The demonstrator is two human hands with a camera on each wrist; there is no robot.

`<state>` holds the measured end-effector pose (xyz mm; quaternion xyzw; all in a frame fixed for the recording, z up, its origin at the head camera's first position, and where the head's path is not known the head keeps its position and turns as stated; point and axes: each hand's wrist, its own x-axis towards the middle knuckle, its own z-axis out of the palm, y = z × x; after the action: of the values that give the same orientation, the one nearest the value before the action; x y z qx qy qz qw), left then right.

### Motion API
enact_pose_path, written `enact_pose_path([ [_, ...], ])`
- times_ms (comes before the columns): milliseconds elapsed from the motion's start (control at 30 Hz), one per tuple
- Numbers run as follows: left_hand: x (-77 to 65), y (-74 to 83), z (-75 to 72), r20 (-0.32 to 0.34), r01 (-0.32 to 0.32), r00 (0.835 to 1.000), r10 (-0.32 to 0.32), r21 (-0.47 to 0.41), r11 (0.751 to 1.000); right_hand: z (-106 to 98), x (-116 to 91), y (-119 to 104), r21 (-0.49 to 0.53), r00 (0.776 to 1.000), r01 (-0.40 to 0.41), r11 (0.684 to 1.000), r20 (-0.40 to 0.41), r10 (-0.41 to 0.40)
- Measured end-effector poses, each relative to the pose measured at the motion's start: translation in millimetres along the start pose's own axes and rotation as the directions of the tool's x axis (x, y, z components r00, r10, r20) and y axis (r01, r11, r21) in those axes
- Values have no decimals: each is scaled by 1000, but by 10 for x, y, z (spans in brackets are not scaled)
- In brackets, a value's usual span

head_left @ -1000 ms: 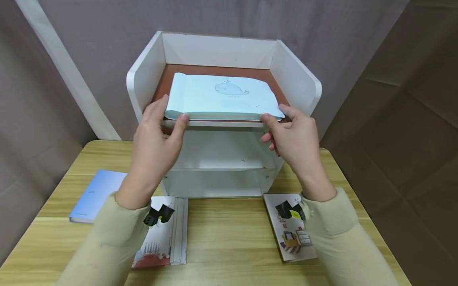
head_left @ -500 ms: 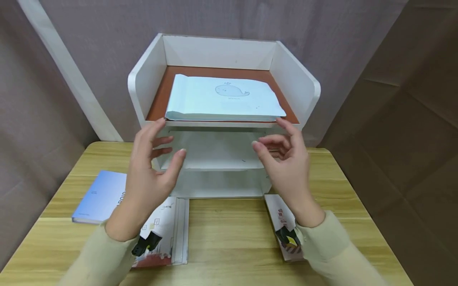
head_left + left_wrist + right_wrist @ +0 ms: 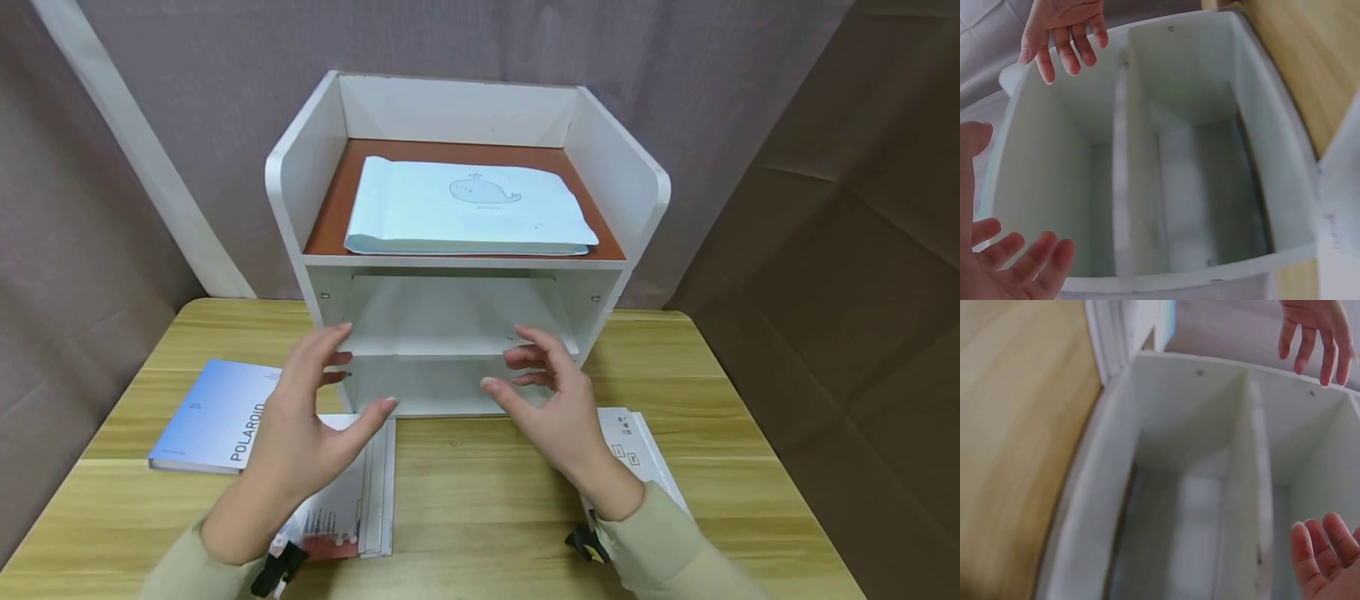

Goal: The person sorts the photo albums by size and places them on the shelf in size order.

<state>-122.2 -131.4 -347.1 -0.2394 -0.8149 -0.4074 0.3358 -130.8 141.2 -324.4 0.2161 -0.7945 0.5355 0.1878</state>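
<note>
A pale blue book with a whale drawing (image 3: 480, 212) lies flat on the brown top of a white shelf unit (image 3: 465, 263), apart from both hands. My left hand (image 3: 311, 433) hovers before the lower left of the unit, fingers loosely bent, thumb spread, holding nothing. Opposite it, my right hand (image 3: 551, 400) hangs in the air at the lower right, also with nothing in it. The left wrist view has the left hand's fingers (image 3: 1047, 262) in front of the two bare compartments; the right wrist view shows the right hand's fingers (image 3: 1319, 550) likewise apart from the unit.
On the wooden table (image 3: 465, 500) a blue book marked POLAROID (image 3: 213, 417) lies at the left. White books (image 3: 375, 492) lie partly under the left forearm, and another white book (image 3: 637, 454) lies behind the right wrist. A grey curtain (image 3: 450, 33) hangs behind.
Both hands have let go of the whale book's front corners and moved down and toward each other, in front of the lower compartments. The book stays on the top.
</note>
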Motion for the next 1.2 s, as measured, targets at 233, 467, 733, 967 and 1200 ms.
enact_pose_path([
  [233, -211, -94, -14, 104, 105, 988, -114, 93, 990, 155, -151, 287, -30, 997, -62, 998, 45, 63],
  [467, -367, -173, -13, 142, 142, 976, -166, 166, 976, 301, -284, 554, -54, 990, -102, 993, 90, 106],
  [733, -533, -241, -57, 168, 198, 953, -254, 290, 936, 486, -407, 607, -34, 969, -193, 981, 151, 195],
  [967, -654, -336, -90, 182, 259, 921, -344, 373, 891, 651, -489, 646, -18, 913, -351, 936, 215, 347],
  [1200, -771, -444, -124, 203, 294, 887, -415, 444, 846, 802, -531, 662, -57, 856, -450, 891, 258, 449],
])
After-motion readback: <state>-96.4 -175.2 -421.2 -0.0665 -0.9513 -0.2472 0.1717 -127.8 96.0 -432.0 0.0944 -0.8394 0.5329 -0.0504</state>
